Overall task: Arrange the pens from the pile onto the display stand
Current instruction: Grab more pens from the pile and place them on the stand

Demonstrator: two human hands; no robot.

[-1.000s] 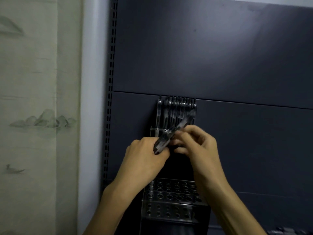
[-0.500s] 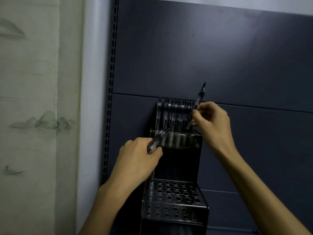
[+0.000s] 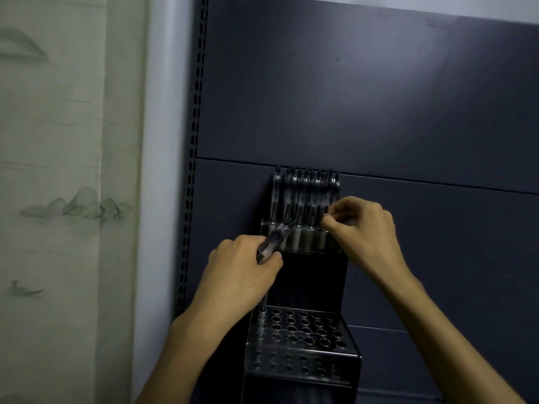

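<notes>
**A:** Pens stand upright in a row along the stand's top tier, centre of the frame. Where's the one going in?

**B:** At the row's right end. The right hand pinches it with curled fingertips; best to keep it vertical and ease it straight down into its hole.

**A:** And the other hand?

**B:** Lower left of the row, the left hand grips a small bunch of spare pens, tilted. They're dark, slim, with clear glinting barrels.
</notes>
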